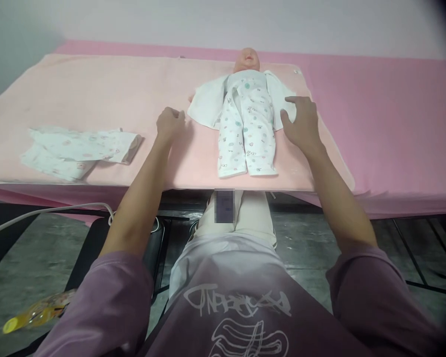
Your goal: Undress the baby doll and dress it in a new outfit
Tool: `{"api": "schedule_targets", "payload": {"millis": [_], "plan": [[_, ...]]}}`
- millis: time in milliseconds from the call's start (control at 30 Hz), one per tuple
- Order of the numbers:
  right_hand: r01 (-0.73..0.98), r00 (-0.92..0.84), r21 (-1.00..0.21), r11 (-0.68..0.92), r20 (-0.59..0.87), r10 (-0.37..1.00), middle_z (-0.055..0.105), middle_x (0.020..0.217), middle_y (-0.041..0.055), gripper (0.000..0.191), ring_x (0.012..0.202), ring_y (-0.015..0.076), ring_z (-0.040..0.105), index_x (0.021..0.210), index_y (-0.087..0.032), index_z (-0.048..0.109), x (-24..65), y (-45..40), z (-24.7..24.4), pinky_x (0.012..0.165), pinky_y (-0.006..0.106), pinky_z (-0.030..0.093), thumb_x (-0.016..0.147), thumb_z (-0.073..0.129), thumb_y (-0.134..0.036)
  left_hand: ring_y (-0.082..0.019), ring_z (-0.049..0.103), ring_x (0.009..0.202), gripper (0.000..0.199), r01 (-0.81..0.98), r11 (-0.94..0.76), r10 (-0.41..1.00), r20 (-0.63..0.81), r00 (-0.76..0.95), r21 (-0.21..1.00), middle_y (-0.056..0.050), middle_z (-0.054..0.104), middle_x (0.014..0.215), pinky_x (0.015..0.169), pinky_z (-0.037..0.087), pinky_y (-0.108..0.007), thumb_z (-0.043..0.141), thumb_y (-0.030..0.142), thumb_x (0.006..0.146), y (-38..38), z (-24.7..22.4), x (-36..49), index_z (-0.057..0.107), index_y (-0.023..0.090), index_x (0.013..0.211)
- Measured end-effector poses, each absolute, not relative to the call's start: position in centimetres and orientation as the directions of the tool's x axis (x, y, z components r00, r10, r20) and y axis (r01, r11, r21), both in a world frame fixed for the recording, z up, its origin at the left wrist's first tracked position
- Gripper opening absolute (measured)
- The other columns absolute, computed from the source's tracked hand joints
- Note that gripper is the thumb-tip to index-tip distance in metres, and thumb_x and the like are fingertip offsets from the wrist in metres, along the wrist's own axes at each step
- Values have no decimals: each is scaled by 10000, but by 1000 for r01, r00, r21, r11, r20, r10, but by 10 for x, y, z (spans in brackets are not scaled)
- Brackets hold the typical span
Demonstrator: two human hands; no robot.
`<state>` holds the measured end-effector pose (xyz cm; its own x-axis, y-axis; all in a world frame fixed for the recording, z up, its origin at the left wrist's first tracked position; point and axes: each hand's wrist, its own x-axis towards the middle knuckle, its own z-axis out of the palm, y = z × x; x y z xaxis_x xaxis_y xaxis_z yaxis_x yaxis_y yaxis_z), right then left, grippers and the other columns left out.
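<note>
Right hand (303,120) spread, left hand (169,124) curled, grip unclear; between them, a doll (247,60) already covered by clothes (248,124); garments (82,148) remain apart, left of left hand.

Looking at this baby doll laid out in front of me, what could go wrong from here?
The loose white fabric sleeve by your right hand might snag and shift the smooth-headed baby doll.

The white printed trouser legs end near the front edge of the pale pink pad, so they could get brushed over it.

The loose white printed garment lies near that edge too and might slip off.
</note>
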<state>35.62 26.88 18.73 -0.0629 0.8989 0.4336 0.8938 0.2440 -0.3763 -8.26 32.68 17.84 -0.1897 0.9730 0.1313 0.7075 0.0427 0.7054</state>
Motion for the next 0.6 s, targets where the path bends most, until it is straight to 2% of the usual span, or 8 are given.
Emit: {"api": "schedule_targets", "payload": {"millis": [67, 133, 233, 333, 433, 500, 600], "plan": [[861, -62, -406, 307, 516, 854, 583, 1623, 187, 550, 1600, 440, 486, 1621, -285, 545, 341, 232, 194, 1331, 738, 397, 1212, 378, -612, -305, 639, 1305, 205, 727, 77, 963, 138, -232, 683, -150, 715, 1383, 1162, 474, -470, 646, 353, 1167, 317, 177, -78, 658, 170, 1258], [834, -68, -429, 346, 543, 837, 611, 1567, 180, 515, 1570, 434, 519, 1578, -290, 569, 328, 209, 199, 1327, 747, 401, 1216, 382, -604, -304, 548, 1437, 238, 754, 35, 962, 184, -204, 656, -159, 639, 1523, 1243, 420, -506, 695, 311, 1152, 315, 178, -68, 640, 168, 1334], [820, -66, -452, 351, 534, 843, 645, 1523, 175, 468, 1524, 417, 563, 1532, -294, 602, 322, 220, 202, 1306, 732, 427, 1211, 446, -598, -225, 417, 1495, 276, 775, -92, 962, 256, -92, 625, -128, 564, 1614, 1340, 307, -526, 667, 291, 1194, 330, 181, -48, 594, 166, 1428], [849, -32, -439, 294, 512, 858, 654, 1556, 186, 441, 1496, 343, 585, 1541, -257, 606, 332, 271, 204, 1296, 649, 453, 1231, 472, -540, -166, 394, 1464, 285, 782, -185, 960, 279, 15, 595, -98, 535, 1668, 1347, 278, -478, 584, 254, 1236, 360, 186, -27, 550, 160, 1502], [923, 8, -350, 162, 437, 900, 593, 1662, 251, 477, 1537, 231, 554, 1575, -113, 571, 342, 328, 205, 1308, 537, 422, 1267, 383, -425, -181, 406, 1472, 246, 780, -217, 961, 270, 64, 587, -71, 574, 1651, 1317, 296, -444, 609, 278, 1222, 392, 188, -6, 612, 202, 1455], [959, 9, -265, 101, 383, 924, 542, 1710, 306, 509, 1562, 176, 533, 1522, -23, 591, 346, 357, 204, 1294, 495, 410, 1266, 314, -364, -189, 380, 1487, 215, 771, -203, 963, 265, 46, 603, -70, 626, 1584, 1312, 278, -422, 675, 348, 1196, 409, 188, 5, 659, 221, 1368], [966, 0, -245, 88, 336, 942, 531, 1718, 336, 542, 1546, 148, 552, 1383, -11, 677, 351, 381, 194, 1267, 495, 419, 1258, 282, -360, -173, 334, 1436, 309, 790, -144, 970, 241, -5, 596, -79, 613, 1603, 1302, 241, -423, 606, 370, 1238, 427, 184, 14, 580, 166, 1468]]}}
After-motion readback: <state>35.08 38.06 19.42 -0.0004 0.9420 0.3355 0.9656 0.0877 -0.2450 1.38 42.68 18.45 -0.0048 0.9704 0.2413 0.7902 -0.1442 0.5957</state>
